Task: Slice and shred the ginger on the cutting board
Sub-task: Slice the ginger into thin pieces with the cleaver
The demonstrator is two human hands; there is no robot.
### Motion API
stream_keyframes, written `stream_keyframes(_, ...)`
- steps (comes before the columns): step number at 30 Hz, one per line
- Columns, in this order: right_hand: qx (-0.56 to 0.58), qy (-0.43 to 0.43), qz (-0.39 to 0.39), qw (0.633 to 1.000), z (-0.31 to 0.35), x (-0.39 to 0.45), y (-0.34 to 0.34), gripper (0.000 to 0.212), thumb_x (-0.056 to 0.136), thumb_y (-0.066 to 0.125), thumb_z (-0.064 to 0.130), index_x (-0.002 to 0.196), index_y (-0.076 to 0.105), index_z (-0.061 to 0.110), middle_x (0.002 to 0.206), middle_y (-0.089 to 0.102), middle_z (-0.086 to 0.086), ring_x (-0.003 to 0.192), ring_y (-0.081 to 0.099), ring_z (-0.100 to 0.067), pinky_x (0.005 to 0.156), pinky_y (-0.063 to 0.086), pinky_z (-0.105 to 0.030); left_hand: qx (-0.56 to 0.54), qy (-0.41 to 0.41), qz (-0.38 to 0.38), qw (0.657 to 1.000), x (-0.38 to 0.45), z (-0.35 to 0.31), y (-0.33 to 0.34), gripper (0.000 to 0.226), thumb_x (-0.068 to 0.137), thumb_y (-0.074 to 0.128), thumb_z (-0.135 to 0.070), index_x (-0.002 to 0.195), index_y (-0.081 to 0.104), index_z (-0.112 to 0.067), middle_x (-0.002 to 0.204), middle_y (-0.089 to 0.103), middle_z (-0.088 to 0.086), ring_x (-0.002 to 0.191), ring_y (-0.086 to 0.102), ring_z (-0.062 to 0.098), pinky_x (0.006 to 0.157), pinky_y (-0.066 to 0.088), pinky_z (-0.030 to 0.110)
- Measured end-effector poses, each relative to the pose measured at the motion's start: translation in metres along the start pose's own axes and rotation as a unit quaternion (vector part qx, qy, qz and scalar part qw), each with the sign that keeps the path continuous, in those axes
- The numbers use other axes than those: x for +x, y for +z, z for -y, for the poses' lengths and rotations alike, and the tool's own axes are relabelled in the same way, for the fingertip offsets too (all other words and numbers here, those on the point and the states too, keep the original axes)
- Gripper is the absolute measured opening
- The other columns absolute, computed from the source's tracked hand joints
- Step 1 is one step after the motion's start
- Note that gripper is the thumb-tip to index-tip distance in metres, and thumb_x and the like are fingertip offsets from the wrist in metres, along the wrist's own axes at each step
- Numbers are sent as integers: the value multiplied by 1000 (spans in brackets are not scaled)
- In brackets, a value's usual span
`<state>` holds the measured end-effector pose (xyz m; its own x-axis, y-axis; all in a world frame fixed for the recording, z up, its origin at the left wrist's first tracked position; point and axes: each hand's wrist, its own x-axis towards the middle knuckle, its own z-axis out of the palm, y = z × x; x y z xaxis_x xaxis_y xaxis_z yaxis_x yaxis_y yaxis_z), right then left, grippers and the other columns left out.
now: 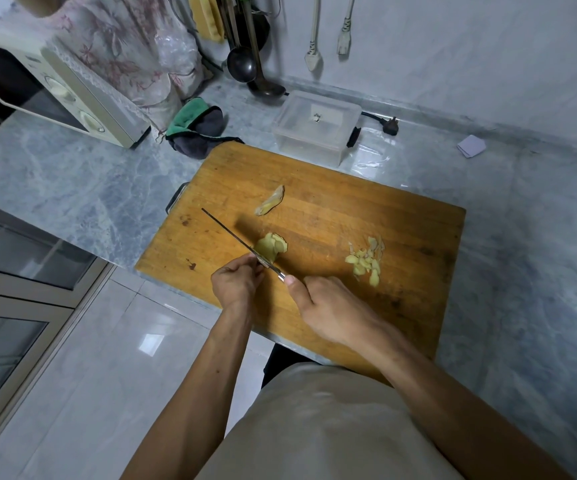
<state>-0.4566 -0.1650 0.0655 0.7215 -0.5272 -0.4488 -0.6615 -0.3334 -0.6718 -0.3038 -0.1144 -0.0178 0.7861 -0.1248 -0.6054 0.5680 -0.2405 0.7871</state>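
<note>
Wooden cutting board [332, 216] takes up most of my marble counter [55, 181], sitting skewed with its near edge hanging a bit past the counter's front edge. That's my first worry: lean hard on the near corner and the whole board could tip or slide while the blade is down.

Next size down, my right hand [328, 306] is wrapped around the knife [235, 239] handle, thumb up near the bolster. The blade runs diagonally toward the board's left edge, seen almost edge-on. My left hand [235, 285] has its fingers curled, pinching the small stack of ginger slices [270, 249] just right of the blade, near the board's front edge. The fingertips are right against the steel, and that stack is down to a thin stub, so a slip or a slice skating sideways puts the edge on my fingers. Stacked slices like to shear apart too, so I'd expect uneven shreds if I rush.

Farther along, near the right edge, there's the pile of cut ginger [366, 261] I've got so far, chunky strips more than fine shreds, I'd say. One uncut ginger piece [270, 199] waits near the middle of the board, well apart from the blade.

As for writing: nothing readable. The clear plastic box [314, 128] at the board's far corner has a tiny mark on its lid, too small to make out, and the microwave [72, 95] at the counter's left end shows dials but no brand I can read.
</note>
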Motion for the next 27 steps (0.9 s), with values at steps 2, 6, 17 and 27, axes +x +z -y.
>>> stream_keyframes(2,-3,0,1,1000,0,0,0,58,105,25,57,72,49,16,81,61,-11,70,58,-27,58,43,-39,19,11,6,1000,3,0,-1,30,92,46,9,89,74,-1,90,74,18,83,72,27,75,61,34)
stream_keyframes(6,-6,3,5,1000,2,1,1,58,105,24,58,72,49,16,81,61,-10,72,60,-29,57,42,-35,40,31,10,999,1,-1,-1,25,92,48,8,97,73,5,84,73,16,70,70,20,65,60,27)
stream_keyframes(17,-29,17,19,999,6,6,1,61,105,20,60,83,55,14,83,53,-4,79,60,-25,62,46,-36,67,79,13,995,-5,-1,-1,23,93,51,5,94,74,6,72,70,9,51,64,4,56,56,20)
stream_keyframes(27,-18,19,25,999,2,14,7,59,104,20,61,76,50,19,89,60,-9,78,59,-26,64,44,-36,65,100,6,993,-10,-2,1,25,93,50,8,90,74,5,60,68,-6,49,63,1,57,57,18)
